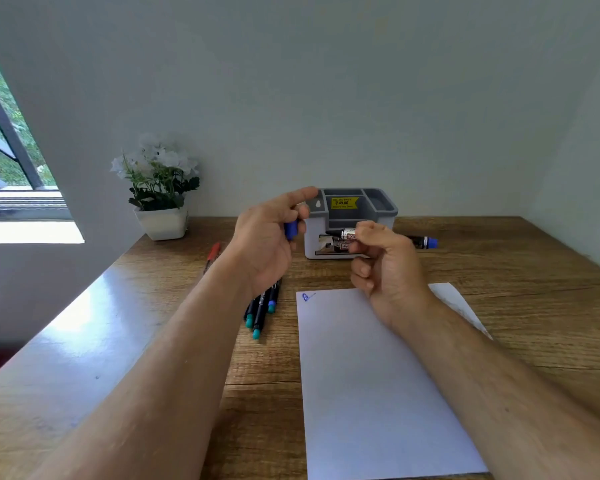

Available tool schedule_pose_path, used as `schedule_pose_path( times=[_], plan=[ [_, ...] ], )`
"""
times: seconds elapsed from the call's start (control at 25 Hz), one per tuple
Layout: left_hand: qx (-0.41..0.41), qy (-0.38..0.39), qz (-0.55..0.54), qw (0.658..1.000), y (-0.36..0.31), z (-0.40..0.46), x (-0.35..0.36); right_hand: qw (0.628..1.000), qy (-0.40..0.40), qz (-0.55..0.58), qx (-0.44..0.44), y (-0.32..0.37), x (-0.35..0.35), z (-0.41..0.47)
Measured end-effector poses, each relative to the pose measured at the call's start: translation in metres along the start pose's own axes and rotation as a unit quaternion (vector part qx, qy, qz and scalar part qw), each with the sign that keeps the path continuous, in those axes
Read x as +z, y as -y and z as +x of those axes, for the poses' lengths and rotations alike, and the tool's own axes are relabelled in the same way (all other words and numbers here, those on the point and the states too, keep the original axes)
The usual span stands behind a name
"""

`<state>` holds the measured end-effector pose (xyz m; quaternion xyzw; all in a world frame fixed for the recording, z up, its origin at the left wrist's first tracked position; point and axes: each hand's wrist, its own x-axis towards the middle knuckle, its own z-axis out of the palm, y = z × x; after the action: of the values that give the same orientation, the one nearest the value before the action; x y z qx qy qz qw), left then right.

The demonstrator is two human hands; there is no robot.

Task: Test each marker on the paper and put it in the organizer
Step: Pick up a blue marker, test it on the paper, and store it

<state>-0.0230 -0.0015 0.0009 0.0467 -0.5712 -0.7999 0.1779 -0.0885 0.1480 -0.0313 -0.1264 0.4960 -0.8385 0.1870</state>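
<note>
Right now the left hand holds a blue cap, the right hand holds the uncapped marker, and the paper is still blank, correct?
Not quite. The head view shows a small blue scribble at the paper's top left corner. The rest is right: left hand holds the blue cap, right hand the uncapped marker.

The organizer [352, 216] is grey above and white below, with a yellow sticker [344, 203]. The cap [290, 229] is blue; the marker [381, 236] is black with a blue end. The white paper [371, 382] bears a blue scribble [307, 296] at its far left corner. The table [534, 271] is brown woodgrain. At its left edge lies a red pen [212, 255].
</note>
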Motion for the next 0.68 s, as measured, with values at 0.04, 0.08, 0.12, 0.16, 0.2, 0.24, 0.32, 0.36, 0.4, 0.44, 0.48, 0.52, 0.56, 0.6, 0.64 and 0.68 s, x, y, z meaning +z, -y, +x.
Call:
schedule_pose_path(
  times=[0.04,0.08,0.12,0.16,0.2,0.24,0.32,0.36,0.4,0.44,0.48,0.52,0.56,0.6,0.64,0.68],
  plan=[
    [-0.002,-0.003,-0.014,1.000,0.001,0.000,0.000,1.000,-0.007,0.030,0.007,0.001,-0.001,0.000],
    [-0.002,-0.012,-0.021,1.000,0.002,0.000,0.000,0.998,-0.009,0.056,0.010,0.001,-0.002,0.000],
    [0.000,-0.023,-0.027,0.999,0.003,-0.001,-0.001,0.997,-0.010,0.075,0.010,0.002,-0.003,0.000],
    [0.002,-0.033,-0.033,0.999,0.004,-0.001,-0.001,0.996,-0.011,0.086,0.009,0.002,-0.003,0.000],
    [0.003,-0.043,-0.040,0.998,0.005,-0.001,-0.001,0.996,-0.012,0.092,0.007,0.002,-0.004,0.000],
    [0.005,-0.053,-0.049,0.997,0.006,-0.001,-0.001,0.995,-0.013,0.095,0.006,0.001,-0.004,0.000],
    [0.007,-0.073,-0.077,0.994,0.009,0.000,-0.001,0.995,-0.019,0.095,0.004,0.001,-0.004,0.001],
    [0.005,-0.083,-0.093,0.992,0.009,0.000,-0.001,0.995,-0.022,0.094,0.004,0.001,-0.004,0.002],
    [0.002,-0.093,-0.102,0.990,0.010,0.000,0.000,0.995,-0.025,0.093,0.006,0.001,-0.004,0.002],
    [-0.001,-0.101,-0.108,0.989,0.010,0.000,0.000,0.995,-0.026,0.093,0.007,0.001,-0.005,0.003],
    [-0.002,-0.111,-0.113,0.987,0.011,0.000,0.000,0.995,-0.026,0.092,0.007,0.001,-0.005,0.003],
    [-0.003,-0.122,-0.122,0.985,0.011,0.000,0.000,0.996,-0.026,0.088,0.006,0.000,-0.005,0.003],
    [-0.004,-0.134,-0.131,0.982,0.011,0.000,0.000,0.996,-0.026,0.084,0.005,0.000,-0.005,0.004],
    [-0.003,-0.146,-0.133,0.980,0.011,0.001,0.000,0.996,-0.025,0.082,0.005,-0.001,-0.006,0.004],
    [-0.002,-0.158,-0.125,0.980,0.010,0.001,0.000,0.996,-0.024,0.082,0.006,-0.001,-0.006,0.004],
    [-0.002,-0.166,-0.117,0.979,0.010,0.001,0.000,0.996,-0.025,0.084,0.008,-0.001,-0.006,0.004]
  ],
)
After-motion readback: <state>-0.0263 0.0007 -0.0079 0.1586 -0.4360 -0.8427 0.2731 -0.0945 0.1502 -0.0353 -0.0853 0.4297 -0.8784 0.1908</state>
